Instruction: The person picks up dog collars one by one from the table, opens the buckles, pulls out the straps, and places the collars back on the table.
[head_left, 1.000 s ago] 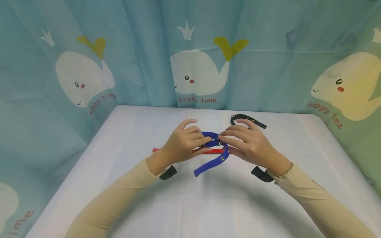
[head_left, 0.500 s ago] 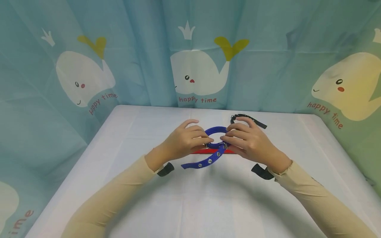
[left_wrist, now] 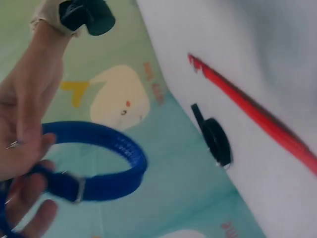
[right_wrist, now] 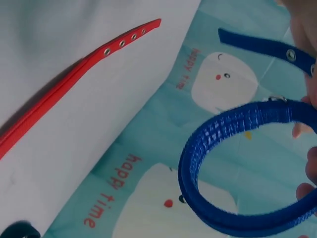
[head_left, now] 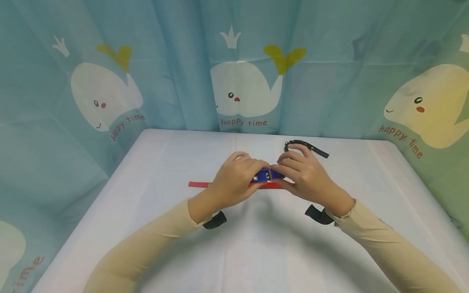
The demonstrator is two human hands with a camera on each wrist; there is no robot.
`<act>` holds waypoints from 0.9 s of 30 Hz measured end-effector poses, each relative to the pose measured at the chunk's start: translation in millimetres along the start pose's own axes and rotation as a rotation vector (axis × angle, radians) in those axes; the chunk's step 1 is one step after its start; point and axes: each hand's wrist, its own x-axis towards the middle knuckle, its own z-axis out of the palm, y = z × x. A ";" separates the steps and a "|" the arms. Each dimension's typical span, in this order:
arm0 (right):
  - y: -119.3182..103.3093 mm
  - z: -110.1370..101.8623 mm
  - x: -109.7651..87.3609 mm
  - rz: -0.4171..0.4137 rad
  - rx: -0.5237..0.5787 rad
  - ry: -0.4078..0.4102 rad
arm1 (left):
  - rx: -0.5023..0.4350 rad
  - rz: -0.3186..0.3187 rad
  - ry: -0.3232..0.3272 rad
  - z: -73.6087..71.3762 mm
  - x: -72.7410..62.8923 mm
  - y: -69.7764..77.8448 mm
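Both hands hold a blue eyelet collar with a metal buckle (head_left: 269, 175), raised over the middle of the table. My left hand (head_left: 236, 179) pinches the strap left of the buckle between thumb and fingers. Right of the buckle, my right hand (head_left: 305, 175) grips the band with its fingertips. From the left wrist, the blue collar (left_wrist: 106, 131) appears as a closed loop with the buckle on its near side. The strap's free end (right_wrist: 247, 40), with eyelets, sticks out beyond the loop in the right wrist view. Fingers partly hide the collar in the head view.
A red eyelet collar (head_left: 199, 184) lies flat on the white table (head_left: 256, 252) behind the hands. Farther back right is a black collar (head_left: 318, 151), partly behind the right hand's fingers. A blue whale-print curtain (head_left: 183, 81) hangs along the table's far edge.
The blue collar has turned, so its buckle now faces the head camera and the loose tail no longer hangs toward the front. The left hand has moved slightly right and closed on the strap.
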 end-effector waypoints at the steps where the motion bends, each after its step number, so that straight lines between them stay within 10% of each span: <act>1: -0.7 0.4 0.6 0.003 0.005 0.007 | -0.012 -0.014 0.012 1.4 0.3 0.9; 11: 4.2 -9.3 -5.8 0.124 0.073 -0.026 | -0.020 -0.003 0.111 1.0 -1.6 -2.7; 27: 0.8 -6.7 -2.8 0.093 0.055 -0.008 | -0.100 -0.105 0.221 3.4 -5.3 -2.4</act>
